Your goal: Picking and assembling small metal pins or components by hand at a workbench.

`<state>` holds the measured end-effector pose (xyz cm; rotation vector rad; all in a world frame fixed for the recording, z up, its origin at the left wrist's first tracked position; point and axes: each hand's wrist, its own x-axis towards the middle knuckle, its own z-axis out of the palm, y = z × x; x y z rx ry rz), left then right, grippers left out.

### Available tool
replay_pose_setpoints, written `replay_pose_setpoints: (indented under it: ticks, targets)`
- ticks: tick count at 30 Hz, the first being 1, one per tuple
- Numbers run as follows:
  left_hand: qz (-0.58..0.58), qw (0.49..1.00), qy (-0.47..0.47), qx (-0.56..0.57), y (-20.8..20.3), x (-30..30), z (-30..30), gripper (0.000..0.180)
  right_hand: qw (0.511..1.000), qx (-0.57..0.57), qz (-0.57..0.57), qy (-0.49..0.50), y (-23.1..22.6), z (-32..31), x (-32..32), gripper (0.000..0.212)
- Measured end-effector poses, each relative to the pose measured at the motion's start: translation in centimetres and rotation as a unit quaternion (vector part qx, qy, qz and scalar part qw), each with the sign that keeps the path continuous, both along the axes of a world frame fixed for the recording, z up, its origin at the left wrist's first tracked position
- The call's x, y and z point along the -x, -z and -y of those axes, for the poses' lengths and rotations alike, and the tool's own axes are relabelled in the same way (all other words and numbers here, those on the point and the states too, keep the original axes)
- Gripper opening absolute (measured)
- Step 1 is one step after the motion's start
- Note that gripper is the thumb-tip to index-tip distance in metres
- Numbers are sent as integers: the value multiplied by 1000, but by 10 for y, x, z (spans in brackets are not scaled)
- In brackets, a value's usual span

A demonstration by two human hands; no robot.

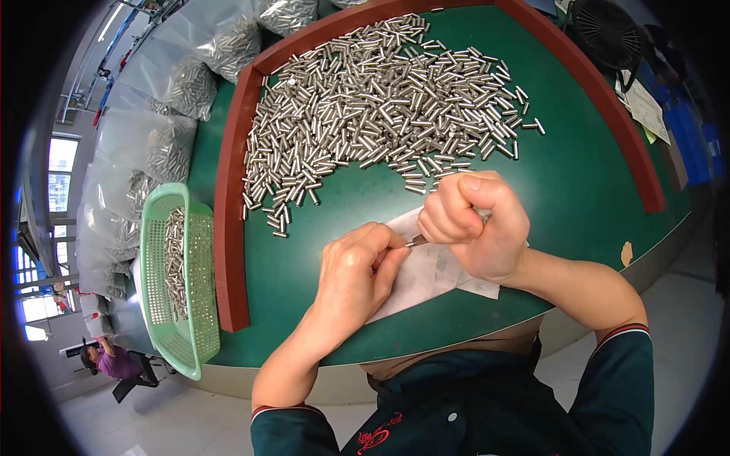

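Observation:
My left hand is closed in a pinch, thumb against index finger, on a small metal pin. Close beside it, my right hand is curled into a fist, with a bit of something dark showing between its fingers; what it grips is mostly hidden. The pin's far end reaches toward the right fist, and I cannot tell whether they touch. Under both hands a whitish cloth or paper sheet lies on the green tabletop. Just beyond the hands spreads a big heap of short silvery metal pins.
A red-brown raised border bounds the heap on the left, back and right. Left of it stands a light green plastic basket with more pins. Clear bags of pins line the far left. A black fan is at the back right. A seated person is at lower left.

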<state>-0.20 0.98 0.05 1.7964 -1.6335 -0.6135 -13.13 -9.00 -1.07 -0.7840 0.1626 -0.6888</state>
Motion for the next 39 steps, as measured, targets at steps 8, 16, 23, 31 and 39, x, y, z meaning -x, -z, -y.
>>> replay_pose_setpoints:
  ticks: [8,16,23,31,39]
  targets:
    - [0,1000,0,5,2,1,0,8,1000,4,4,4,1,-2,0,39]
    - [-21,999,-6,-28,0,-2,2,8,999,26,-23,2,0,-4,-1,40]
    - [-140,989,-34,-15,-9,-13,4,8,999,33,-35,-16,-4,-4,2,39]
    - [-552,829,-52,-79,6,-26,2,13,999,35,-22,-14,-3,-8,1,40]
    - [-493,869,-36,-11,14,-22,9,14,999,50,-13,-6,-3,-6,1,39]
